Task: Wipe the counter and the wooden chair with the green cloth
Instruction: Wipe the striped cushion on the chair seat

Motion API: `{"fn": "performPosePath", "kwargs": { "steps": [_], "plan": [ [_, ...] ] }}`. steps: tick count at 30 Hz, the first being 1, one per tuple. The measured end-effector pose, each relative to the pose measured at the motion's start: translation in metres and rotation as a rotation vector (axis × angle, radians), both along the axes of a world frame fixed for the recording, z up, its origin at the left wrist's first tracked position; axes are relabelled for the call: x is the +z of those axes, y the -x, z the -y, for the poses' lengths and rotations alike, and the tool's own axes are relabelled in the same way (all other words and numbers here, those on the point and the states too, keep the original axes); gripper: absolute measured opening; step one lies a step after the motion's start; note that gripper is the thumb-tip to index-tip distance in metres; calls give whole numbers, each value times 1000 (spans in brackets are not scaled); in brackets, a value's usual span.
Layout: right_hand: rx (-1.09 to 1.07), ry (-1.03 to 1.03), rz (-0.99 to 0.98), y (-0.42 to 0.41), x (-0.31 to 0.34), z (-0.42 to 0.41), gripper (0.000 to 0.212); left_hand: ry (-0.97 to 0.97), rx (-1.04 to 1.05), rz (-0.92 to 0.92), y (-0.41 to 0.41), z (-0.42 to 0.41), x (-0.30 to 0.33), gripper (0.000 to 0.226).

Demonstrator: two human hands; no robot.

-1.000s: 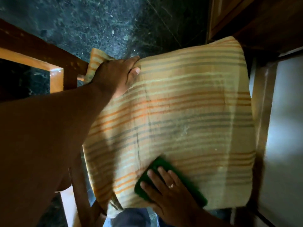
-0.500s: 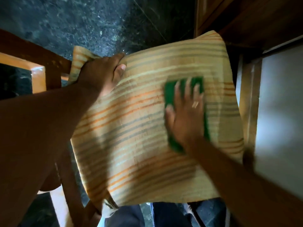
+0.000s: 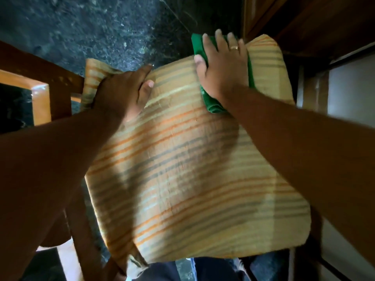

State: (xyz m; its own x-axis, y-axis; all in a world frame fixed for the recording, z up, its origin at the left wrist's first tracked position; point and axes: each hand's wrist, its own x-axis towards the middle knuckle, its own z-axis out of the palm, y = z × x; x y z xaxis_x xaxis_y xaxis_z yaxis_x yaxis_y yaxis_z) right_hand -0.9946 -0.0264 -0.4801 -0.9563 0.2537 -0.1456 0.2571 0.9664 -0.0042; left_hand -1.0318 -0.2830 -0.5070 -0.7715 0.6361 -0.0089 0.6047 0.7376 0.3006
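Note:
A striped orange-and-cream cushion (image 3: 192, 169) fills the middle of the head view, lying on the wooden chair (image 3: 40, 94), whose frame shows at the left. My right hand (image 3: 223, 69) presses flat on the green cloth (image 3: 211, 104) at the cushion's far edge; the cloth sticks out beyond my fingers and below my wrist. My left hand (image 3: 125, 92) grips the cushion's far left corner, thumb on top and fingers over the edge.
Dark speckled stone floor (image 3: 91, 27) lies beyond the cushion. Dark wooden cabinet fronts (image 3: 304, 21) stand at the top right, and a pale panel (image 3: 353, 94) runs down the right side. A trouser leg (image 3: 162, 272) shows at the bottom.
My right hand has swept the green cloth from the cushion's near edge across its middle to the far edge. My left hand keeps its hold on the far left corner.

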Motion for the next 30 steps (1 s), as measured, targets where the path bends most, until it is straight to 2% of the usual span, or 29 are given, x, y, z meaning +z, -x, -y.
{"fn": "performPosePath", "kwargs": {
  "steps": [2, 4, 6, 8, 10, 11, 12, 14, 16, 19, 21, 22, 24, 26, 28, 30],
  "plan": [
    [-24, 5, -79, -53, -1, 21, 69, 7, 13, 2, 1, -1, -1, 54],
    [53, 42, -51, -147, 0, 53, 73, 15, 17, 18, 1, 0, 0, 55],
    [264, 101, 64, -249, 6, 81, 79, 34, 22, 39, 0, -1, 3, 54],
    [501, 151, 162, -315, 14, 84, 85, 80, 41, 57, -2, -2, 8, 55],
    [704, 182, 203, -322, 16, 57, 86, 116, 76, 68, -6, -4, 20, 64],
    [732, 167, 202, -309, 16, 35, 82, 142, 84, 57, -14, -4, 26, 73],
    [683, 117, 177, -289, 16, 11, 78, 152, 78, 33, -26, -6, 32, 82],
    [394, 7, 119, -235, 18, -43, 75, 131, 14, -5, -59, -9, 37, 94],
    [145, 10, 84, -186, 21, -84, 73, 165, -71, 20, -88, -9, 34, 97],
    [24, 21, 18, -172, 15, -90, 70, 216, -76, 8, -93, -6, 19, 91],
    [4, -36, 40, -209, 14, -51, 68, 204, -76, -13, -90, -6, 14, 90],
    [84, -40, 91, -240, 13, -20, 68, 198, -78, -24, -90, -5, 12, 89],
    [413, 59, 169, -314, 16, 52, 64, 188, -77, -30, -89, -4, 10, 90],
    [630, 145, 222, -359, 23, 88, 62, 182, -85, -29, -90, -4, 9, 90],
    [725, 226, 238, -356, 23, 85, 61, 181, -84, -44, -89, -3, 6, 90],
    [839, 255, 234, -317, 17, 62, 65, 178, -82, -59, -90, -2, 4, 89]
  ]
}}
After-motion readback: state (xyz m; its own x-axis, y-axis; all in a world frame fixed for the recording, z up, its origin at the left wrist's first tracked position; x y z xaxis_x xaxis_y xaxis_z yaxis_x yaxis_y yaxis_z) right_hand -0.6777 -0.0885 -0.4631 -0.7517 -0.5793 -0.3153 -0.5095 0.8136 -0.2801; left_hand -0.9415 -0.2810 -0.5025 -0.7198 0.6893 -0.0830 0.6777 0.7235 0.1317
